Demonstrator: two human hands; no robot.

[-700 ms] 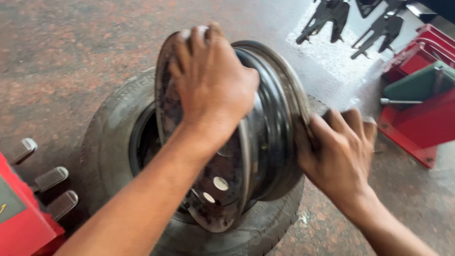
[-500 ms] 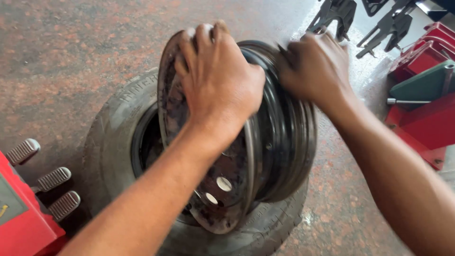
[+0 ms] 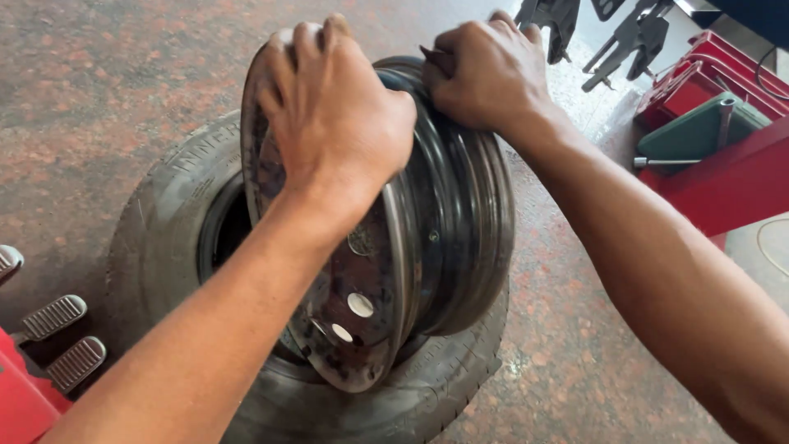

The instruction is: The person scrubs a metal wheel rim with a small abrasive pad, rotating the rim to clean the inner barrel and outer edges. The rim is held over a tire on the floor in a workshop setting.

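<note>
The right hand (image 3: pixel 485 78) has moved up beside the left hand (image 3: pixel 333 123); both hands now grip the rim (image 3: pixel 444 238) upright on the tyre (image 3: pixel 164 238).

Dark, scuffed metal wheel rim (image 3: pixel 444 247); matt black rubber tyre (image 3: pixel 164 238); rough speckled stone floor (image 3: pixel 99 82).

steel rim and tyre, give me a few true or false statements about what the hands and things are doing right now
1. Both hands grip the top of the steel rim. True: left hand, right hand.
2. The rim lies flat on the floor. False: it stands on edge, tilted, its lower part resting in the tyre.
3. The tyre lies on the stone floor. True.
4. The foot pedals sit at the right of the view. False: they are at lower left.
5. The right hand holds a wrench. False: it grips only the rim's edge.
</note>
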